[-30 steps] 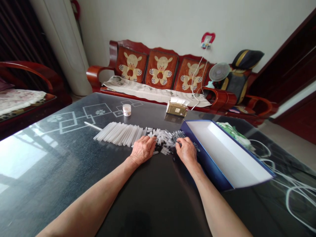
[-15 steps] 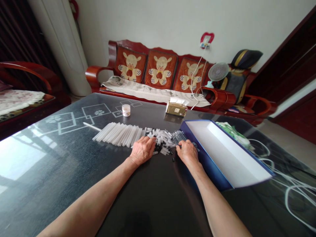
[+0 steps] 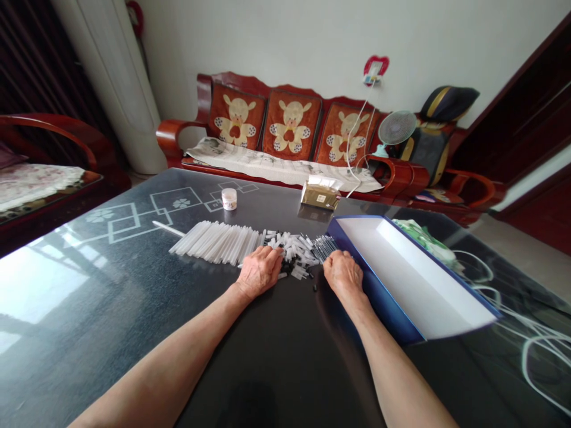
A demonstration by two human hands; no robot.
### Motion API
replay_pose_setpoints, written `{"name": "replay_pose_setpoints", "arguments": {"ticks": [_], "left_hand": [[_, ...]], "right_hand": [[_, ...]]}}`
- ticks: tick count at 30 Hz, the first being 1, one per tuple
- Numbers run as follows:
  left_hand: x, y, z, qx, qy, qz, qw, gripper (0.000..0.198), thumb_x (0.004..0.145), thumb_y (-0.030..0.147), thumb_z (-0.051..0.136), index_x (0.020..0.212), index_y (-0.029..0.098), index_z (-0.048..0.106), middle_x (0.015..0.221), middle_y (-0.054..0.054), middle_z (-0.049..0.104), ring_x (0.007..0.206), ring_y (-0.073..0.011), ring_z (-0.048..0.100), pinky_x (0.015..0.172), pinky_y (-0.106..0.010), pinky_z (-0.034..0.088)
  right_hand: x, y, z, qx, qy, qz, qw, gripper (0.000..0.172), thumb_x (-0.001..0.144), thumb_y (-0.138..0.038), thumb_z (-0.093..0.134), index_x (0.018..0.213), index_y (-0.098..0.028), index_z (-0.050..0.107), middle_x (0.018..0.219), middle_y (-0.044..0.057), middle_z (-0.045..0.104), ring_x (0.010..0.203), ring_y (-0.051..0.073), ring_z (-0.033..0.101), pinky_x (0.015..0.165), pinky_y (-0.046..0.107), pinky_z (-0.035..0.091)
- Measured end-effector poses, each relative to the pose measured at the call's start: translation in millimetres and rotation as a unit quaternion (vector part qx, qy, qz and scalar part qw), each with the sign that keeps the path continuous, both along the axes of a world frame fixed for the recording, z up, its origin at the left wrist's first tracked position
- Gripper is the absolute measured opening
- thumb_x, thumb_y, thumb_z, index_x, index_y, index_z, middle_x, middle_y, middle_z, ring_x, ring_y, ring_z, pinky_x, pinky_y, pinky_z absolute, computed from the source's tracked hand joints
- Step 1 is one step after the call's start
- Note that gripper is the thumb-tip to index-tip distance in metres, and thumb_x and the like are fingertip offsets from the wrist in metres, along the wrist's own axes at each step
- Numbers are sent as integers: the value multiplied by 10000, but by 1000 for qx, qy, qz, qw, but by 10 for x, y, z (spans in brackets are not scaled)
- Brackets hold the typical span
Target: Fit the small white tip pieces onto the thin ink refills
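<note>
The left hand (image 3: 259,272) and right hand (image 3: 342,273) rested at a loose heap of small parts (image 3: 292,249), fingers curled, grip unclear; clear tubes (image 3: 216,242) lay aligned left of it, dark rods (image 3: 323,246) right.

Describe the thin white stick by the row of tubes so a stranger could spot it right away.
On the dark glass table, find the long row of clear plastic tubes lying side by side, left of the person's left hand. At the row's far left end, one thin white stick points toward the printed squares. It alone lies crosswise to the others.
</note>
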State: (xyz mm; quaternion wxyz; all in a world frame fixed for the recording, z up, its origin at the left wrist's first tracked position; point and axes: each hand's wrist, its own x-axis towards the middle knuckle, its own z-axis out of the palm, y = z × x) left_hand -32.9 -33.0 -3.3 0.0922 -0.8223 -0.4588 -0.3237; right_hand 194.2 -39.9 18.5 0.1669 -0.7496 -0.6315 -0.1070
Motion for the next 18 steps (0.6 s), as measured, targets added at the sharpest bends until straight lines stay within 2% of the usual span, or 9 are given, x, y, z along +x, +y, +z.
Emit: {"name": "replay_pose_setpoints", "arguments": {"ticks": [2, 4, 6, 8, 10, 13, 16, 18], "left_hand": [[2, 0, 3, -5, 2, 3, 1000, 316, 968, 295, 364, 1089, 181, 633, 813, -61, 630, 797, -174, 582, 701, -265, 461], [5, 1, 5, -14, 2, 10, 1000, 329, 972, 319, 367, 1138, 202, 625, 799, -52, 625, 788, -172, 581, 670, -256, 448], [6, 4, 5, -26, 1, 18, 1000, 346, 976, 370, 371, 1183, 241, 616, 784, -41, 619, 775, -168, 580, 636, -245, 429], [5, 10, 3, -34, 0, 24, 999, 357, 975, 414, 371, 1184, 270, 621, 778, -36, 616, 770, -165, 577, 622, -239, 415], [2, 16, 2, -33, -2, 27, 999, 355, 974, 419, 372, 1159, 270, 636, 791, -37, 622, 779, -167, 574, 632, -241, 413], [-1, 23, -2, -23, -12, 31, 999, 332, 971, 387, 386, 1114, 244, 649, 818, -41, 635, 798, -174, 569, 658, -254, 423], [1, 29, -6, -14, -17, 26, 999, 303, 964, 350, 402, 1061, 214, 654, 826, -43, 639, 802, -179, 567, 677, -267, 438], [4, 33, -7, -9, -19, 21, 1000, 286, 959, 333, 411, 1034, 200, 653, 824, -44, 640, 797, -179, 568, 682, -271, 446]], "right_hand": [[-16, 11, 28, 52, 66, 36, 996, 198, 851, -213, 480, 886, -147, 664, 838, 139, 678, 712, 227, 650, 662, 326, 463], [-54, 26, 40, 103, 178, 103, 973, 221, 848, -238, 482, 980, -166, 644, 844, 96, 697, 754, 214, 655, 710, 318, 481], [-122, 37, 33, 123, 315, 167, 926, 250, 855, -291, 475, 1017, -186, 633, 861, 66, 709, 780, 197, 661, 733, 311, 503], [-212, 37, 10, 108, 439, 209, 867, 277, 855, -351, 478, 1024, -196, 633, 911, 64, 712, 803, 188, 667, 714, 307, 524], [-308, 26, -17, 85, 533, 226, 811, 314, 821, -391, 541, 1053, -199, 627, 956, 66, 707, 819, 187, 667, 681, 300, 537], [-424, -5, -45, 92, 625, 216, 744, 374, 754, -435, 649, 1041, -197, 619, 923, 58, 698, 786, 179, 657, 651, 292, 539], [-475, -35, -56, 108, 686, 202, 690, 333, 794, -484, 618, 960, -195, 621, 795, 32, 679, 678, 153, 625, 598, 280, 518], [-478, -45, -66, 105, 707, 206, 668, 304, 813, -482, 610, 926, -200, 625, 748, 16, 666, 647, 140, 607, 573, 264, 498]]}}
